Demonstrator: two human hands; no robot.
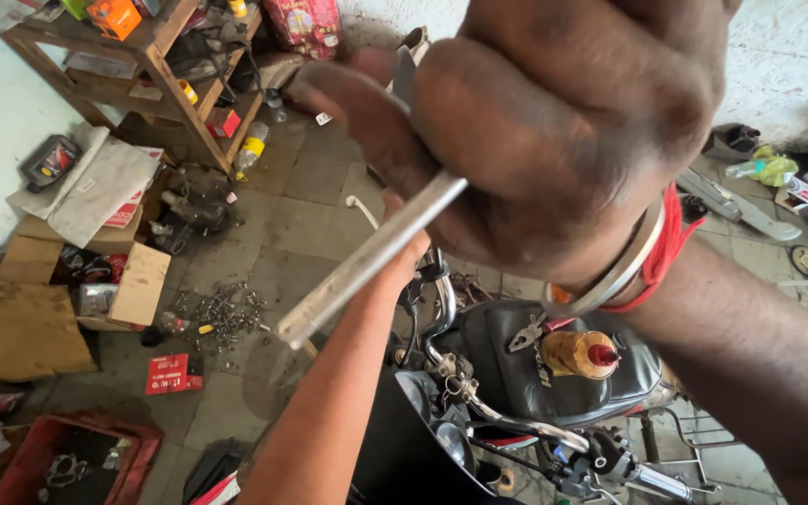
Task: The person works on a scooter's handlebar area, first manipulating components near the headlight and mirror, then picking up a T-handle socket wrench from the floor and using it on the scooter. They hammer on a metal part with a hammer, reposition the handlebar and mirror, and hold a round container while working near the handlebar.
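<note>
Steel rod (367, 254) sits clamped in the right hand (554, 140), fist closed, raised above the motorcycle seat (507, 374). Left hand is hidden behind it, grip unreadable; pliers (530, 334) and bottle (580, 353) lie untouched.

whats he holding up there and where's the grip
The right hand is closed around a long metal bar, gripping its upper end; the lower end juts free. The left hand's grip cannot be seen.

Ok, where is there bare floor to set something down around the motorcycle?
Bare tiles lie between the wooden shelf and the motorcycle seat. Crowded: scattered bolts by the cardboard box; the seat carries pliers and a bottle.
</note>
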